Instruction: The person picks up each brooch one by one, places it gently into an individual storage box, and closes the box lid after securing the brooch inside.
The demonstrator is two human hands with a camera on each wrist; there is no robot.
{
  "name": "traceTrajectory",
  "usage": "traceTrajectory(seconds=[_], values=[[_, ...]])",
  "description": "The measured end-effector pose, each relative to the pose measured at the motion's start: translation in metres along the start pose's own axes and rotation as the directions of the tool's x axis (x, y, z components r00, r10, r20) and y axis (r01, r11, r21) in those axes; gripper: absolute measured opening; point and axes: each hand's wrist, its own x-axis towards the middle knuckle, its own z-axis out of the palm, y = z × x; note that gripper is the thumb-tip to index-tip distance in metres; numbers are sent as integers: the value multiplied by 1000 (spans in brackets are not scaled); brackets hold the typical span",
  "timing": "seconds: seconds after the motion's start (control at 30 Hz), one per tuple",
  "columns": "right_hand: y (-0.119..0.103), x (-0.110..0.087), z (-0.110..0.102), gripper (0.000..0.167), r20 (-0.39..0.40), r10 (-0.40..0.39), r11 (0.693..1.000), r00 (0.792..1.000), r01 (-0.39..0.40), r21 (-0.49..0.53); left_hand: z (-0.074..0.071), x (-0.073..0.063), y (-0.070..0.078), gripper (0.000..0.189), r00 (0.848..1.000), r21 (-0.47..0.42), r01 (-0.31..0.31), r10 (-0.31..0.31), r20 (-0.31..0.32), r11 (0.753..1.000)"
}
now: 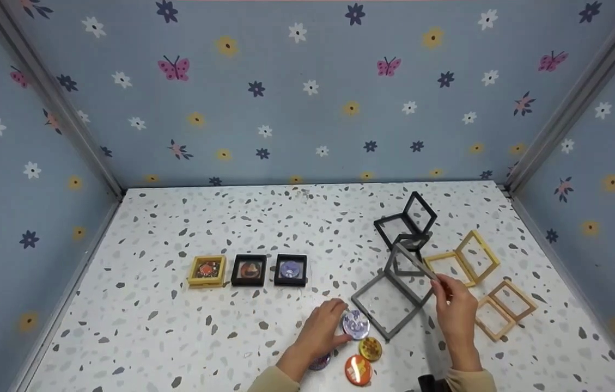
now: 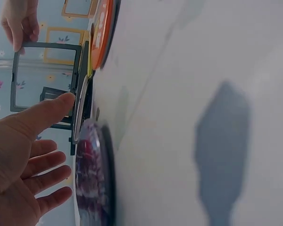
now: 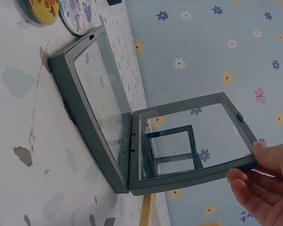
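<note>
My right hand [image 1: 457, 310] pinches the edge of the raised lid of a grey hinged display frame [image 3: 92, 113] between thumb and fingers. The frame stands unfolded, its lower half on the table and its clear panes showing. My left hand [image 1: 318, 329] is spread beside a round white-and-purple pin badge [image 1: 355, 325], thumb and fingertips near its left edge. Partly under that hand lies a dark, reddish-purple badge [image 2: 90, 174]. A yellow badge [image 1: 370, 349] and an orange badge [image 1: 359, 370] lie just nearer to me.
Left of centre, a yellow frame [image 1: 207, 271] and two black frames [image 1: 249, 270] stand closed in a row, each with a badge inside. Behind and right of the grey frame are unfolded black frames [image 1: 394, 226], a yellow one [image 1: 465, 261] and a wooden-coloured one [image 1: 506, 310]. Patterned walls enclose the table.
</note>
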Motion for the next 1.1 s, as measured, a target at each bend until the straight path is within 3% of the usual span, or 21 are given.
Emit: traceTrajectory(seconds=[0.5, 0.9, 1.1], values=[[0, -1, 0, 13, -1, -3, 1000, 1000, 3, 3, 8, 7, 11, 59, 994, 73, 1, -9, 105, 997], [2, -2, 1, 14, -10, -25, 1000, 1000, 25, 11, 6, 13, 14, 49, 994, 137, -43, 30, 101, 990], [1, -2, 0, 14, -2, -7, 1000, 1000, 7, 14, 5, 13, 13, 45, 995, 119, -50, 38, 97, 992]])
